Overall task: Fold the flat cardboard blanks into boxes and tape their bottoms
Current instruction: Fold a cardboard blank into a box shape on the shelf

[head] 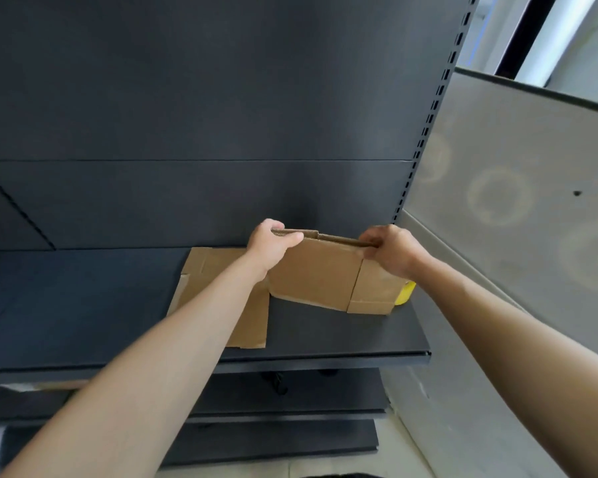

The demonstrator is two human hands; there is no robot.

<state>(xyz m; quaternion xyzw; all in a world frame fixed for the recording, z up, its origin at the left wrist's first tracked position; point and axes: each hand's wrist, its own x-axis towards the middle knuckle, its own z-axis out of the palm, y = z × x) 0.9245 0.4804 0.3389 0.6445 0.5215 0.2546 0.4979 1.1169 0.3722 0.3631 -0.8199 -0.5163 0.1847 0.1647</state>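
Dark metal shelving fills the view, and I work on its top shelf (325, 336), with a grey partition (518, 208) to my right. Both my hands reach out to one blank (315, 270), which stands on edge on the shelf, still folded nearly flat. My left hand (270, 241) grasps its upper left corner, thumb in front. My right hand (390, 248) pinches the upper right edge, fingers (370, 243) clenched on the cardboard. At the top a narrow gap shows between the layers, so I judge I am only starting to pull it open into a tube. Another blank (221, 291) lies flat on the shelf under my left forearm, untouched. Something yellow (405, 293), perhaps the tape, peeks out behind the held blank; I cannot tell for sure. No finished box is in sight, so squaring up, folding the bottom flaps and taping all remain
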